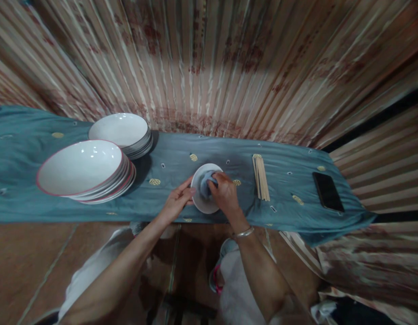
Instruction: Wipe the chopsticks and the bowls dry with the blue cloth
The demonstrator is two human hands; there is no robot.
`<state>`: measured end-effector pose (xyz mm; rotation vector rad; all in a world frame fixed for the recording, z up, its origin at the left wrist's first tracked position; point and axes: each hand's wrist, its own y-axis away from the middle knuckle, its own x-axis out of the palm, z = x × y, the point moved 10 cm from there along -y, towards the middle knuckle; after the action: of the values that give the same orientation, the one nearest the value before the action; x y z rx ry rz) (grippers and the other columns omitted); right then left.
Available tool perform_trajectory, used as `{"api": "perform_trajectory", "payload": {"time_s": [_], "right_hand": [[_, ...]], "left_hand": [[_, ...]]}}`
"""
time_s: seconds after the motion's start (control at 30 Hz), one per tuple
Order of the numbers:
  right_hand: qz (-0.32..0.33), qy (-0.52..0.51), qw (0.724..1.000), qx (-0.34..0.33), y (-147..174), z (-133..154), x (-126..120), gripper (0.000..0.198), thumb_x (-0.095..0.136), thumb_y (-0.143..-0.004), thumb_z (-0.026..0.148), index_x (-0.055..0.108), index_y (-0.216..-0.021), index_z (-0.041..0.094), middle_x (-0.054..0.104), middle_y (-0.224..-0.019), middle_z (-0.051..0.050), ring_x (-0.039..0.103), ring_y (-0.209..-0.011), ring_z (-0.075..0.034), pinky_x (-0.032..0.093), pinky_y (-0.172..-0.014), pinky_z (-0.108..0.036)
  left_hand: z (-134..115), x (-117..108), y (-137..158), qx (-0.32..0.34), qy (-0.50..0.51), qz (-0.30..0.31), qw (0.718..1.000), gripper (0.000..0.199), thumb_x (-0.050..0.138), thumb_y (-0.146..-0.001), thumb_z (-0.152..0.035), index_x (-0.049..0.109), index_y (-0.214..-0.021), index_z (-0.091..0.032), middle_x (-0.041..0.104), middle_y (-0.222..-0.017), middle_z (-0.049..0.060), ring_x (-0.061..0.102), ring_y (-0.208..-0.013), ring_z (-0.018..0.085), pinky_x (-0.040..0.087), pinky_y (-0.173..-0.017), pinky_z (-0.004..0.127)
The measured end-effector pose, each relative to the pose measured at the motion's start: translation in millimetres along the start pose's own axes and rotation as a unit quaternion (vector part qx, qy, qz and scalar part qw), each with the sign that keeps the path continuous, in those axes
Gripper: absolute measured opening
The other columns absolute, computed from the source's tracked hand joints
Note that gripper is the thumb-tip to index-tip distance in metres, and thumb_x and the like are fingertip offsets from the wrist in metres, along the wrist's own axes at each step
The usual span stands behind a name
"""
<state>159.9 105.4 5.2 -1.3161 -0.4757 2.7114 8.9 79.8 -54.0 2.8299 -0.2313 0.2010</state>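
Note:
A small white bowl (pixel 206 207) is at the front middle of the cloth-covered table. My left hand (pixel 179 198) grips its left rim, thumb on the edge and fingers against the outer side. Inside the bowl, my right hand (pixel 225 192) presses a bunched blue-grey cloth (pixel 206 184) against the inner surface, fingers closed around it. Part of the cloth is hidden under those fingers. Right of the bowl lies a bundle of wooden chopsticks (pixel 260 178).
Two stacks of white dishes stand at the left: a red-rimmed stack (pixel 82 167) in front and a dark-rimmed stack (pixel 119 130) behind. A black phone (pixel 328 192) lies near the right end of the blue tablecloth (pixel 175 153). Pleated curtains (pixel 209 67) hang behind the table.

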Motion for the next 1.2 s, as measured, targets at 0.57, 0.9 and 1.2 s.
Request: {"api": "perform_trajectory", "payload": {"time_s": [0.57, 0.9, 1.2], "right_hand": [[0.209, -0.047, 0.976, -0.036, 38.0, 0.1, 27.2, 0.021, 0.053, -0.086, 0.013, 0.068, -0.099, 0.017, 0.072, -0.104, -0.009, 0.067, -0.096, -0.02, 0.05, -0.089, -0.033], [0.194, -0.188, 0.961, -0.059, 39.7, 20.0, 28.2, 0.029, 0.051, -0.088, 0.016, 0.07, -0.109, 0.021, 0.069, -0.121, -0.007, 0.064, -0.111, -0.018, 0.049, -0.099, -0.033], [0.177, -0.216, 0.957, -0.072, 41.1, 30.4, 28.9, 0.043, 0.049, -0.091, 0.02, 0.058, -0.132, 0.025, 0.052, -0.144, -0.006, 0.048, -0.133, -0.019, 0.036, -0.114, -0.037]], "left_hand": [[4.8, -0.7, -2.8, -0.005, 0.012, -0.006, 1.0, 0.077, 0.072, -0.072, -0.047, 0.052, -0.14, -0.017, 0.074, -0.09, 0.003, 0.068, -0.081, 0.018, 0.058, -0.071, 0.028], [5.1, -1.5, -1.7, -0.01, 0.014, -0.015, 1.0, 0.074, 0.073, -0.072, -0.046, 0.054, -0.138, -0.019, 0.073, -0.088, 0.001, 0.064, -0.072, 0.013, 0.057, -0.07, 0.025], [2.7, 0.7, -1.3, -0.008, 0.013, -0.011, 1.0, 0.071, 0.072, -0.073, -0.047, 0.057, -0.136, -0.018, 0.074, -0.088, 0.002, 0.065, -0.072, 0.014, 0.057, -0.069, 0.026]]}}
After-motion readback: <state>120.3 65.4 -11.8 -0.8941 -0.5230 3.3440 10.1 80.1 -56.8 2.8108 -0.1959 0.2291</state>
